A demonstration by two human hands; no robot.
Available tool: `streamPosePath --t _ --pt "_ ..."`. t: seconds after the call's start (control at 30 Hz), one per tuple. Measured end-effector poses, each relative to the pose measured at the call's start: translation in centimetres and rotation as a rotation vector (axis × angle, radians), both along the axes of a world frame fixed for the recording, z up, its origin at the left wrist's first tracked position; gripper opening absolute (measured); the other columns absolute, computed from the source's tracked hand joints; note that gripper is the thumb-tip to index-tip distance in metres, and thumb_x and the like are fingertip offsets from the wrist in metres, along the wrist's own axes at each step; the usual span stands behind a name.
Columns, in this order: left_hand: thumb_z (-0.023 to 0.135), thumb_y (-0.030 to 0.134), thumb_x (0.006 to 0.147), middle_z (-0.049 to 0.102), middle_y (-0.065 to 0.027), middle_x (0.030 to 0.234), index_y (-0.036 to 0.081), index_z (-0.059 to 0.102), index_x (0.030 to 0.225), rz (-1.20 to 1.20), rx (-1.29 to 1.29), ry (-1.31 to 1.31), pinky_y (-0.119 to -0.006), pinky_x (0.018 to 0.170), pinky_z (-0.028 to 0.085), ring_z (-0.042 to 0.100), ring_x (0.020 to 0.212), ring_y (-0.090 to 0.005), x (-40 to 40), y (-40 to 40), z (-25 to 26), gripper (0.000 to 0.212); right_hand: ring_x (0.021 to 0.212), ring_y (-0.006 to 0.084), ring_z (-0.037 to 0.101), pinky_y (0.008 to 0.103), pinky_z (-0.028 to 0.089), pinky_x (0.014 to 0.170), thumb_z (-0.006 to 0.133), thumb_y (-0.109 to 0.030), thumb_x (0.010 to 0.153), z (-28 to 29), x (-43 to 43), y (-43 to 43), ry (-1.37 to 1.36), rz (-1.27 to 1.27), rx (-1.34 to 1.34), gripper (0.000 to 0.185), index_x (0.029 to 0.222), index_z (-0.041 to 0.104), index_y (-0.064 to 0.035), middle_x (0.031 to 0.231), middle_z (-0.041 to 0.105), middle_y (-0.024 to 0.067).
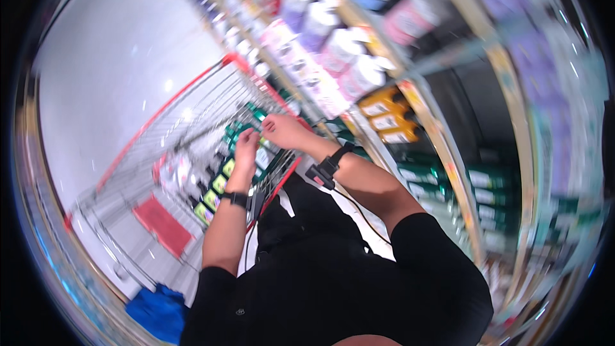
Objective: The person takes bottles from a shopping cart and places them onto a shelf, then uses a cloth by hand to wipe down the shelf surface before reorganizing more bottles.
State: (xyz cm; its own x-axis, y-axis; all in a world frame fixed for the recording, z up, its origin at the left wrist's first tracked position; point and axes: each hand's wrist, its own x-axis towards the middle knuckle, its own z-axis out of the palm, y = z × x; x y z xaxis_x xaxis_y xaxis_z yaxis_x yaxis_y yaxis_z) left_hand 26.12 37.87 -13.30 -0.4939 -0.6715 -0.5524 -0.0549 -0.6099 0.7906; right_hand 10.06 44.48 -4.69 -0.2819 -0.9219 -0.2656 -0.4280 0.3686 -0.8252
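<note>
A wire shopping cart (158, 105) with red rails stands in front of me. Both of my hands are over its near right end, above dark green bottles (233, 134). My left hand (246, 146) has bent fingers and is close to the green caps. My right hand (283, 131) is curled beside it, with a green bottle top (257, 111) just past its knuckles. Blur and the hands themselves hide whether either one grips a bottle. Left of my left wrist, a row of dark-capped bottles with yellow-green labels (219, 185) stands in the cart.
Store shelves (432, 139) run along my right, with white pump bottles (348, 50), orange-yellow bottles (391, 115) and green bottles (425, 180). A white-and-red package (175, 173) and a red panel (163, 225) are at the cart's left part. Something blue (157, 312) is at lower left.
</note>
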Motion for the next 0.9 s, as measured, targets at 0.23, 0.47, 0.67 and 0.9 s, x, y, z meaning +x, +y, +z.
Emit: streamPosePath --t 0.23,0.47,0.67,0.9 --pt "0.06 0.012 0.099 0.065 -0.0039 0.096 0.004 0.059 0.119 -0.393 -0.14 0.378 -0.027 0.079 0.05 0.061 0.086 -0.0124 -9.2 11.4 17.5 0.021 0.098 0.0146 0.067 0.0291 0.054 0.087 0.071 -0.014 0.093 11.2 -5.8 21.5 -0.126 -0.565 -0.217 0.028 0.115 0.066 0.0011 0.104 0.07 0.0087" --pt "0.057 0.016 0.103 0.063 -0.0033 0.099 0.003 0.054 0.127 -1.011 -0.135 0.449 -0.03 0.085 0.053 0.065 0.091 -0.0157 -16.9 30.5 21.7 0.028 0.088 0.0146 0.066 0.0295 0.055 0.083 0.077 -0.015 0.087 13.4 -7.4 46.6 0.058 -1.278 -0.542 0.045 0.123 0.059 0.0027 0.098 0.07 0.0086" --pt "0.071 0.011 0.094 0.061 -0.0069 0.12 0.002 0.05 0.134 -1.165 -0.416 0.604 -0.031 0.096 0.049 0.061 0.111 -0.018 -27.8 43.4 25.0 0.047 0.118 0.0324 0.06 0.0385 0.048 0.1 0.083 -0.025 0.083 19.4 -11.5 64.3 0.607 -1.679 -0.581 0.077 0.14 0.043 0.0079 0.131 0.057 0.0238" --pt "0.084 0.014 0.084 0.061 -0.0116 0.126 0.0 0.046 0.134 -1.148 -0.71 0.627 -0.032 0.096 0.049 0.06 0.113 -0.0187 -41.1 58.6 29.0 0.065 0.132 0.0459 0.048 0.0438 0.04 0.111 0.087 -0.03 0.076 21.3 -18.4 72.2 0.738 -1.723 -0.501 0.097 0.143 0.035 0.0148 0.142 0.046 0.0341"
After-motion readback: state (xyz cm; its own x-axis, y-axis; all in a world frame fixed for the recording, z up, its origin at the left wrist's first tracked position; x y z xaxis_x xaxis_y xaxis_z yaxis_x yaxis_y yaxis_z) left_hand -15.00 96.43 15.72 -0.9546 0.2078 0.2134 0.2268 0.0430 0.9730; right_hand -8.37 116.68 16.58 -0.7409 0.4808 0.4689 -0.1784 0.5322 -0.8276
